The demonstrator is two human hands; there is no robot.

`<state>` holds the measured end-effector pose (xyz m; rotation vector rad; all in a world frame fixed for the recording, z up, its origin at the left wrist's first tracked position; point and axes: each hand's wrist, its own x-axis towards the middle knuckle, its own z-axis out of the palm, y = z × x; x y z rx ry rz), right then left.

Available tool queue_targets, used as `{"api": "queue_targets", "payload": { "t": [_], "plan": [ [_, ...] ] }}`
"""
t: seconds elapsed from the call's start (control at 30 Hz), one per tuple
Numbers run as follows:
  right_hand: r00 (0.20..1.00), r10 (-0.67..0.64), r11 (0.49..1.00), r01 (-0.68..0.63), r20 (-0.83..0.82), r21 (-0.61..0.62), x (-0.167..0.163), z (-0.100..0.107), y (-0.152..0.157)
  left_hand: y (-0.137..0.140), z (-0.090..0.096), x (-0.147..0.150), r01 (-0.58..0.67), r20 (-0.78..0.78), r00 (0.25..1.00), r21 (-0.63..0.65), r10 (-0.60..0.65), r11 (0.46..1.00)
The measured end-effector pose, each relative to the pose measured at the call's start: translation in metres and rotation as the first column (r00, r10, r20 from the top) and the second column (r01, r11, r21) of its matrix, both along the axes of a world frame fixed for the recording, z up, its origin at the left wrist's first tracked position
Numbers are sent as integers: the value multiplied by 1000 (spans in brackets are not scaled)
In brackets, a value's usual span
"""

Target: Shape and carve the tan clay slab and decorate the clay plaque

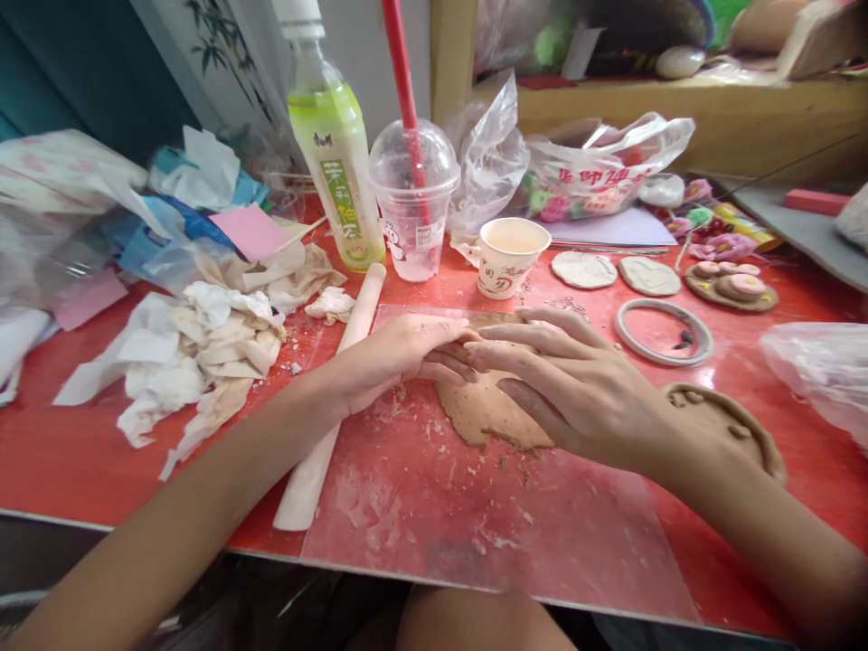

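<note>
**Red surface, two hands above one clay slab**

The red surface (pixel 41 443) carries, at the left, one heap of crumpled tissues (pixel 223 334). Next come one pale roller (pixel 316 461), slanting away beneath the left forearm, one green-labelled bottle (pixel 339 172) and one dome-lidded plastic cup (pixel 413 217) with one red straw (pixel 400 63).

Nearer, one clear sheet (pixel 529 533) lies scattered with crumbs. The left hand (pixel 410 353) has its fingers loosely bent, meeting the other hand's fingertips; whether it pinches anything cannot be told. On the sheet, below both hands, lies the single clay slab (pixel 475 416): tan-brown, flat and thin, its near edge ragged. The right hand (pixel 576 380) is open, fingers stretched and slightly parted over the slab.

Behind stands one paper cup (pixel 512 258). Farther right are two pale clay discs (pixel 583 269), one grey ring (pixel 624 333), one brown clay disc with pink pieces (pixel 736 287) and one rimmed clay dish (pixel 769 443), partly behind the right forearm.
</note>
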<state>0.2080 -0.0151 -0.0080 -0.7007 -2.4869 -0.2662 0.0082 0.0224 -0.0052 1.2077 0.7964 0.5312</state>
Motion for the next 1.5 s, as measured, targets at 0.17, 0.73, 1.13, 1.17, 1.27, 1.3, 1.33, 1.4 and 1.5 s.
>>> {"api": "queue_targets", "payload": {
  "t": [0.17,0.73,1.13,1.17,1.27,1.3,1.33,1.4,1.5],
  "plan": [
    [998,-63,997,64,-23,47,3,1,1,0,1,0,-18,-33,999,-8,18,1000],
    [998,56,998,-56,-11,-14,3,9,-3,2,0,-3,-61,-1,998,-61,61,996],
    [999,-14,1000,14,-35,2,11,5,1,3,2,-3,-37,-2,999,-46,36,998],
    [999,0,1000,0,-33,-4,10,5,0,3,1,-3,-43,0,999,-42,43,998],
    [999,44,999,-44,-11,-13,5,6,-1,2,1,-3,-47,4,999,-21,47,999],
    [999,48,999,-48,-4,-12,4,6,-1,1,1,-3,-36,5,999,-12,36,999],
    [999,44,999,-43,1,-11,3,5,-1,1,2,-3,-19,6,1000,-1,19,1000],
    [1000,23,1000,-23,6,-12,3,3,0,0,3,-3,13,6,1000,26,-13,1000],
    [1000,-15,1000,15,-11,-5,6,1,1,0,4,-3,24,-3,1000,40,-24,999]
  ]
}}
